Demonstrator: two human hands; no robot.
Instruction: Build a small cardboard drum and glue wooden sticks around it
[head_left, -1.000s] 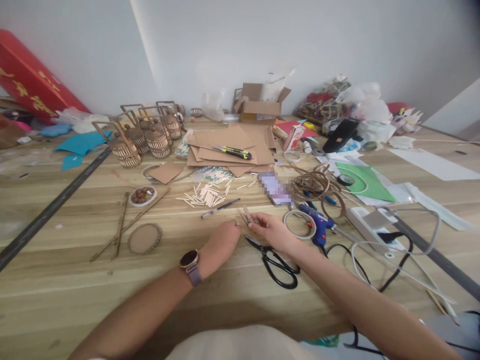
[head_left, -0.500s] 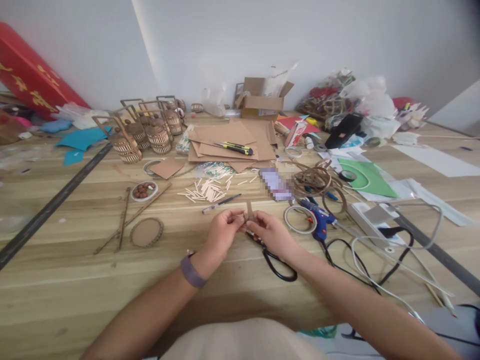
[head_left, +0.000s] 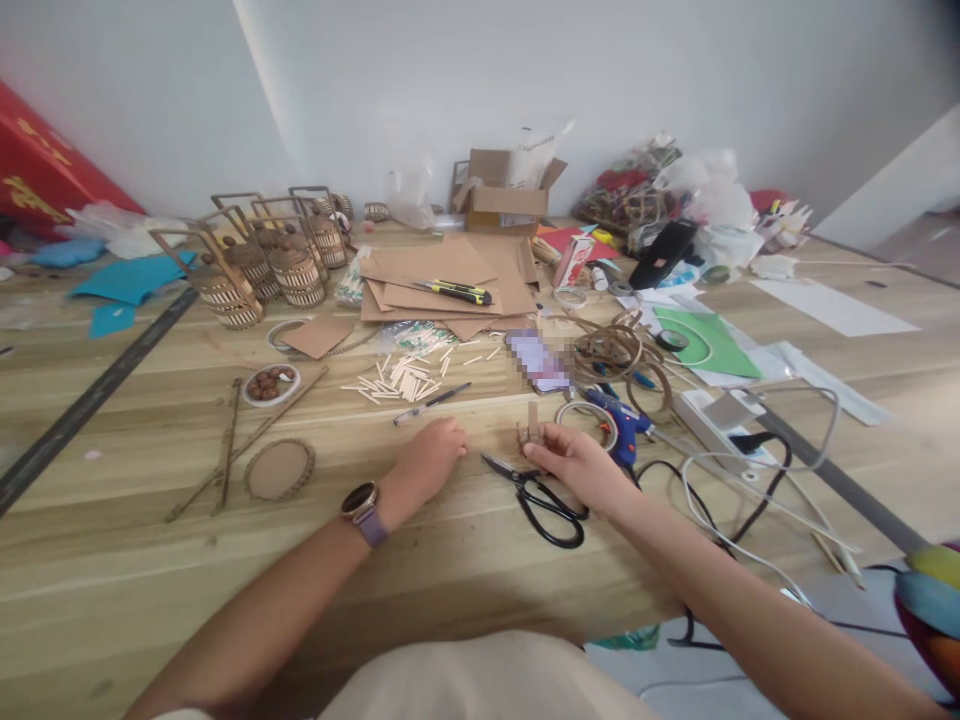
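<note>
My right hand (head_left: 574,458) pinches a small brown strip piece (head_left: 532,425) that stands up from its fingertips, just above black-handled scissors (head_left: 551,508) lying on the table. To the left, my left hand (head_left: 433,455) rests low over the wood with its fingers curled in; whatever they may hold is hidden. Beyond it lie a pen (head_left: 431,404) and a heap of short pale sticks (head_left: 409,380). A white tape ring (head_left: 609,428) and a blue glue gun (head_left: 624,425) are right behind my right hand.
A round cardboard disc (head_left: 280,470), crossed brown sticks (head_left: 227,450) and a bowl of brown balls (head_left: 271,385) lie left. Small woven baskets (head_left: 300,275) and stacked cardboard (head_left: 435,270) stand behind. At right are coiled strips (head_left: 615,350), a power strip (head_left: 720,430) and cables.
My hands have moved apart: the left went left, away from the brown piece, and the right went right with it. The scissors are now more exposed. The view has shifted slightly.
</note>
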